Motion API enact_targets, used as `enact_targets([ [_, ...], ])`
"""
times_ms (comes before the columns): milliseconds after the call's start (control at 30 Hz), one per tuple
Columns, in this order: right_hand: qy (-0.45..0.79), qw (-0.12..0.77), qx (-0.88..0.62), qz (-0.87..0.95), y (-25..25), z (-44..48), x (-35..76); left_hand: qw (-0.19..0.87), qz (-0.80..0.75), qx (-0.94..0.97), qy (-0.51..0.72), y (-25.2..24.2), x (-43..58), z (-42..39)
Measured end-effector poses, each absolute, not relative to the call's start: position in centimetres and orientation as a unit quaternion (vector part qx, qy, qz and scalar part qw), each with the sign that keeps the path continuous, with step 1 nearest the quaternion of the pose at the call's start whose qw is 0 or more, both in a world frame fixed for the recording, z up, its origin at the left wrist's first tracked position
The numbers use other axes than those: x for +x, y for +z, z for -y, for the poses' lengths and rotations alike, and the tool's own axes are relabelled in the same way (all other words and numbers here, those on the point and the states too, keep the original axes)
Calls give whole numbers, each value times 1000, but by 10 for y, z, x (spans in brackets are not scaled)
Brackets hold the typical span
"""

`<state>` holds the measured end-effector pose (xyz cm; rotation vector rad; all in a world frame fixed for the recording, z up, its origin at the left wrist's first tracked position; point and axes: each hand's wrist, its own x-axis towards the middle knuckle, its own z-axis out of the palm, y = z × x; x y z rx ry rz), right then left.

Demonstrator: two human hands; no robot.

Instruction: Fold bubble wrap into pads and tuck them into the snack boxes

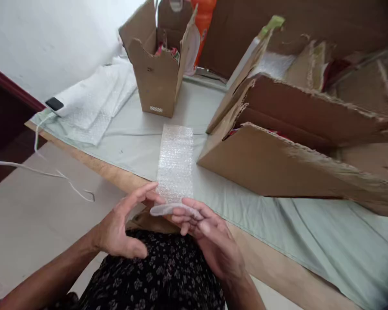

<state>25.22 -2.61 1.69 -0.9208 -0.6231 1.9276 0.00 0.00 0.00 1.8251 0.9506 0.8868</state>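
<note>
My right hand (213,237) holds a thin, whitish, translucent flat piece (163,209) near the table's front edge, and the fingers overlap its right end. What the piece is made of is hard to make out. Left of it, my left hand (125,226) is open, thumb and fingers spread apart, with the fingertips close to the piece. Just beyond both hands lies a rectangular sheet of bubble wrap (176,161), flat on the pale green cloth (129,150).
More bubble wrap sheets (98,99) are heaped at the back left, beside a dark device (54,103) with a white cable. A narrow cardboard box (158,86) stands behind, next to an orange bottle (203,30). Large open cardboard boxes (261,161) fill the right.
</note>
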Motion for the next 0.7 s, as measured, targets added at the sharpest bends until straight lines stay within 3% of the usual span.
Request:
enact_targets([
  [200, 719, 456, -439, 287, 6, 16, 247, 271, -539, 710, 364, -11, 30, -11],
  [333, 536, 456, -523, 480, 1, 27, 254, 187, -519, 745, 373, -16, 35, -18],
  [500, 177, 307, -502, 789, -7, 22, 265, 129, -505, 779, 348, -17, 35, -24],
  [600, 100, 215, -477, 847, -10, 11, 264, 110, -496, 796, 331, -19, 37, -26],
  [700, 89, 183, -446, 871, -10, 4, 263, 116, -499, 796, 323, -17, 36, -24],
])
